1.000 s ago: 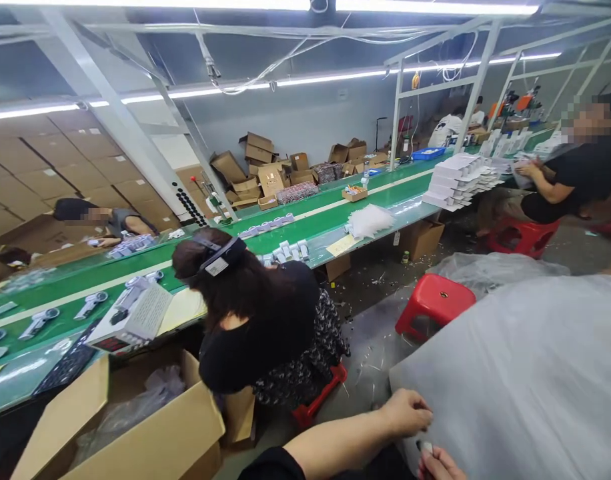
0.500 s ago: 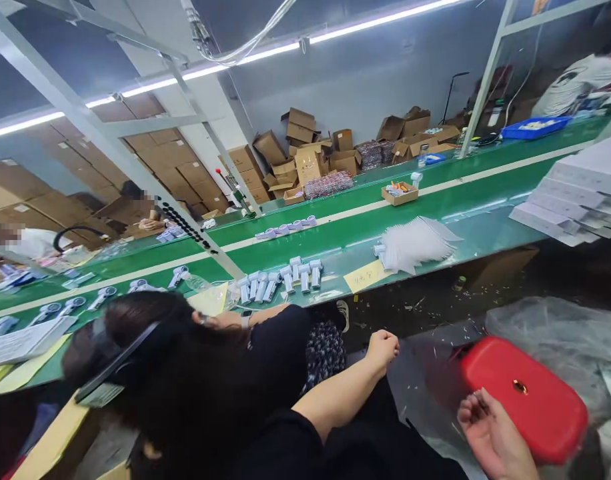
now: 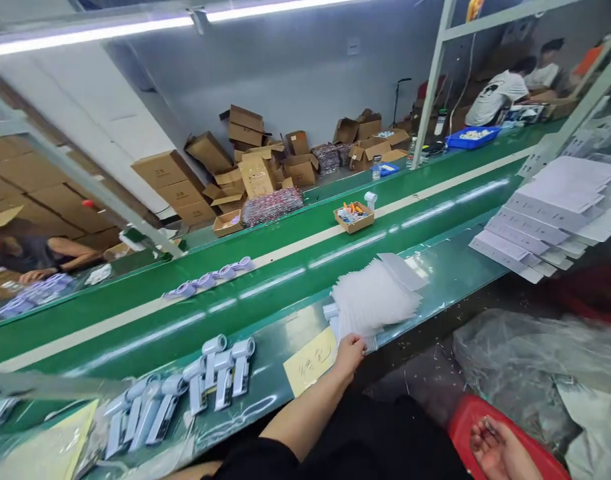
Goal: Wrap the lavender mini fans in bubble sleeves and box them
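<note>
In the lower middle of the frame, the left hand [image 3: 350,352] is at the near edge of a fanned pile of white sheets [image 3: 375,297] on the tabletop [image 3: 445,270] — its fingers are curled, but whether they grip a sheet I cannot tell. At lower right, the right hand [image 3: 500,447] is palm up with fingers half curled, over the red stool [image 3: 468,417]; whether it pinches something small is unclear. A yellow note [image 3: 311,363] with handwriting lies just left of the pile. Pale blue devices [image 3: 223,373] stand clustered at lower left, and flat white cartons [image 3: 540,213] are stacked at right.
</note>
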`<state>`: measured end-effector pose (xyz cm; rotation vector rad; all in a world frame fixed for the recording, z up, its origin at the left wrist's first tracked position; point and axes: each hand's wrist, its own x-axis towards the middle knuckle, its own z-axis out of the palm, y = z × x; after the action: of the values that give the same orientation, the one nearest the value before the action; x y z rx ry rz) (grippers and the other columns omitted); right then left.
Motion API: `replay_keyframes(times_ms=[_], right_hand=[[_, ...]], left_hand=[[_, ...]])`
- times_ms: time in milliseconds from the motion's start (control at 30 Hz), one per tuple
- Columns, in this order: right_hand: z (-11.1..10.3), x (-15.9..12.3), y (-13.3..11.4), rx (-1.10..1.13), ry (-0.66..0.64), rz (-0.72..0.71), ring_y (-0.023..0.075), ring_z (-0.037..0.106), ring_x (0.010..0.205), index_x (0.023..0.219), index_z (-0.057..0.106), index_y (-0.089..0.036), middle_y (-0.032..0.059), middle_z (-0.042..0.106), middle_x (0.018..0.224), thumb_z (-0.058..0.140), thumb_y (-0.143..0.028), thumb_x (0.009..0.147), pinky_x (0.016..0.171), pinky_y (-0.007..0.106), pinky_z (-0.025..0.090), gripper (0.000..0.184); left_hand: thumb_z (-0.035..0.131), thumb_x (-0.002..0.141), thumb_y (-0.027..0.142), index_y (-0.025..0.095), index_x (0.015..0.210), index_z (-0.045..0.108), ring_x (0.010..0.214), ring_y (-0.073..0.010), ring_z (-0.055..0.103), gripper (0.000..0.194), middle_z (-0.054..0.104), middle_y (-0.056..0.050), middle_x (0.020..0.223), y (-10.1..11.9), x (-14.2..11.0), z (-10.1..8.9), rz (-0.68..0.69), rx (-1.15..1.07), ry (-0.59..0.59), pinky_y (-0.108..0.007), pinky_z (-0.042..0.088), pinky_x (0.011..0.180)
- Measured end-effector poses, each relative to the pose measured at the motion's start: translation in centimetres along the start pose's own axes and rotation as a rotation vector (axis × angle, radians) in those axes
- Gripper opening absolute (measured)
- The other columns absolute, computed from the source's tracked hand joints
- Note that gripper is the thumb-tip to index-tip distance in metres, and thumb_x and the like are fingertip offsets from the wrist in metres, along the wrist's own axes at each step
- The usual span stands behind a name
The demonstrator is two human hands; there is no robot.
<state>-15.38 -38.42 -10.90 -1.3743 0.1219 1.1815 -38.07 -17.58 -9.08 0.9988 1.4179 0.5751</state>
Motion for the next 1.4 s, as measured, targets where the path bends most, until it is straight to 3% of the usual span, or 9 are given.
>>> replay_keyframes(times_ms=[200, 433, 533, 633, 800, 900, 1067, 1200, 1400], right_hand=[[6.3, 5.9, -5.8, 0.010, 0.098, 0.157, 0.0138, 0.059, 0.058, 0.073, 0.056, -0.019, -0.0008, 0.060, 0.063, 0.070, -0.026, 0.055, 0.049, 0.023, 0.048, 0.024], [14.2, 22.3, -17.7, -1.031, -0.369, -0.724, 0.0262, 0.052, 0.108, 0.113, 0.054, -0.019, 0.0095, 0.059, 0.117, 0.059, -0.047, 0.070, 0.092, 0.040, 0.042, 0.051], [19.7, 29.7, -21.0, -1.375, -0.740, -1.028, 0.0295, 0.038, 0.124, 0.127, 0.046, -0.012, 0.0150, 0.047, 0.134, 0.052, -0.049, 0.076, 0.105, 0.045, 0.025, 0.063], [23.1, 34.5, -21.2, -1.610, -1.034, -1.035, 0.0304, 0.030, 0.131, 0.131, 0.040, -0.010, 0.0168, 0.039, 0.140, 0.050, -0.052, 0.077, 0.108, 0.044, 0.021, 0.069], [22.3, 36.7, -18.4, -1.700, -1.228, -0.959, 0.0308, 0.030, 0.132, 0.129, 0.040, -0.008, 0.0211, 0.042, 0.136, 0.045, -0.055, 0.078, 0.107, 0.046, 0.022, 0.070], [20.5, 36.7, -17.4, -1.642, -1.247, -0.982, 0.0327, 0.031, 0.131, 0.127, 0.041, -0.007, 0.0231, 0.042, 0.135, 0.044, -0.058, 0.077, 0.105, 0.049, 0.025, 0.071], [19.6, 37.6, -17.8, -1.628, -1.242, -0.973, 0.0334, 0.034, 0.129, 0.123, 0.044, -0.010, 0.0227, 0.046, 0.131, 0.043, -0.061, 0.073, 0.104, 0.051, 0.027, 0.071], [19.5, 38.3, -18.0, -1.682, -1.204, -0.939, 0.0330, 0.037, 0.127, 0.119, 0.047, -0.010, 0.0227, 0.048, 0.129, 0.040, -0.062, 0.071, 0.103, 0.049, 0.029, 0.071], [19.2, 37.4, -16.9, -1.715, -1.074, -0.995, 0.0341, 0.041, 0.124, 0.112, 0.051, -0.009, 0.0234, 0.049, 0.128, 0.038, -0.064, 0.069, 0.103, 0.049, 0.030, 0.072]], left_hand=[[0.046, 0.082, 0.024, 0.014, 0.081, 0.058, 0.068, -0.0135, 0.057, 0.015, 0.060, -0.002, 0.070, 5.8, 3.3, 3.4, 0.266, 0.145, 0.002, -0.023, 0.044, 0.062], [0.043, 0.088, 0.030, 0.018, 0.104, 0.060, 0.105, -0.0243, 0.050, 0.026, 0.063, -0.009, 0.102, 10.9, 6.7, 6.3, 0.788, 0.708, 0.349, -0.043, 0.034, 0.096], [0.050, 0.085, 0.044, 0.024, 0.120, 0.054, 0.121, -0.0330, 0.036, 0.040, 0.059, -0.009, 0.115, 12.1, 7.7, 9.7, 0.713, 0.952, 0.343, -0.054, 0.021, 0.102], [0.053, 0.079, 0.058, 0.029, 0.126, 0.050, 0.127, -0.0370, 0.027, 0.056, 0.051, -0.008, 0.129, 12.3, 8.5, 13.9, 0.554, 1.058, 0.269, -0.061, 0.010, 0.104], [0.056, 0.079, 0.056, 0.028, 0.127, 0.048, 0.129, -0.0344, 0.028, 0.057, 0.050, -0.009, 0.129, 11.9, 9.0, 18.7, 0.374, 1.001, 0.237, -0.058, 0.007, 0.106], [0.047, 0.088, 0.040, 0.025, 0.122, 0.054, 0.123, -0.0277, 0.038, 0.037, 0.056, -0.010, 0.120, 11.6, 8.3, 16.8, 0.334, 0.862, 0.400, -0.049, 0.015, 0.108], [0.035, 0.088, 0.017, 0.017, 0.112, 0.058, 0.114, -0.0255, 0.047, 0.033, 0.059, -0.013, 0.112, 8.9, 4.6, 5.8, -0.330, 0.391, 1.096, -0.038, 0.033, 0.098], [0.057, 0.075, 0.015, 0.014, 0.089, 0.063, 0.098, -0.0292, 0.057, 0.015, 0.065, -0.014, 0.096, 5.3, 4.1, -0.1, -0.461, 0.316, 0.961, -0.037, 0.040, 0.087], [0.078, 0.053, 0.023, 0.017, 0.089, 0.061, 0.099, -0.0291, 0.057, 0.041, 0.065, -0.010, 0.098, 1.9, 7.2, -0.5, -0.480, 0.232, 0.727, -0.032, 0.042, 0.083]])
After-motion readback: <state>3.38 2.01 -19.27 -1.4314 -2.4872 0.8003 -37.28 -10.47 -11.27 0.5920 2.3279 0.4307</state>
